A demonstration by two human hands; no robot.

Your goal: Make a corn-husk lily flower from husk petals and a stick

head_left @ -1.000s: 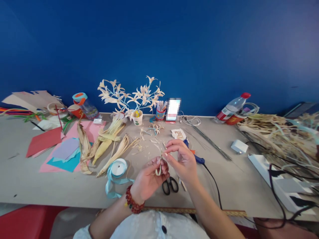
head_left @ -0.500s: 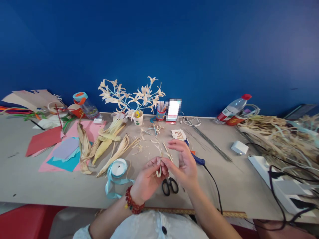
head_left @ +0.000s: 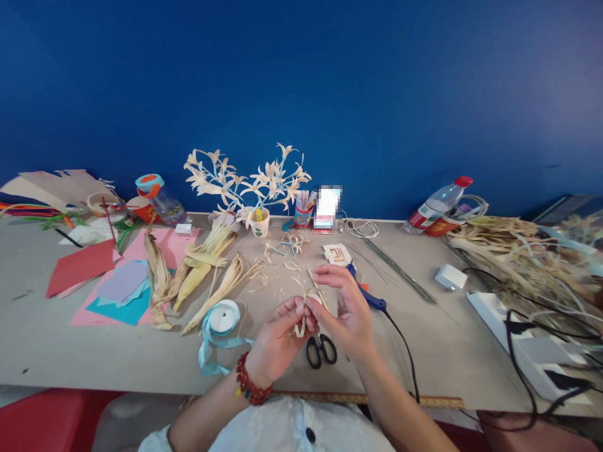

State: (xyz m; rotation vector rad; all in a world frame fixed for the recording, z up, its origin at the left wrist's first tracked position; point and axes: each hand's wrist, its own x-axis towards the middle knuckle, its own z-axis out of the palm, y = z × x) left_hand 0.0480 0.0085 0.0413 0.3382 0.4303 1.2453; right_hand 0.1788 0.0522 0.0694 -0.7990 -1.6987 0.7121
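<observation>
Over the table's middle, my left hand (head_left: 277, 336) pinches a small pale corn-husk flower (head_left: 300, 328) between thumb and fingers; thin curled petals stick out above and below the fingertips. My right hand (head_left: 346, 314) meets it there, thumb and forefinger closed on the same piece, its other fingers raised and spread. Just below the hands lie black-handled scissors (head_left: 321, 351), their blades partly hidden. A roll of light blue ribbon (head_left: 224, 317) rests left of my left hand. Beyond the fingers are finished husk flowers (head_left: 294, 243) and husk scraps (head_left: 264, 280).
Corn husks (head_left: 193, 285) and coloured paper (head_left: 117, 282) lie left. Flower stems stand in a paper cup (head_left: 258, 223) at the back. On the right are a blue glue gun (head_left: 372, 298) with its cord, wires (head_left: 400, 270), a bottle (head_left: 438, 204) and a power strip (head_left: 513, 351).
The hands stay almost in place on the husk flower, with only slight finger movement. The whole view has shifted a little.
</observation>
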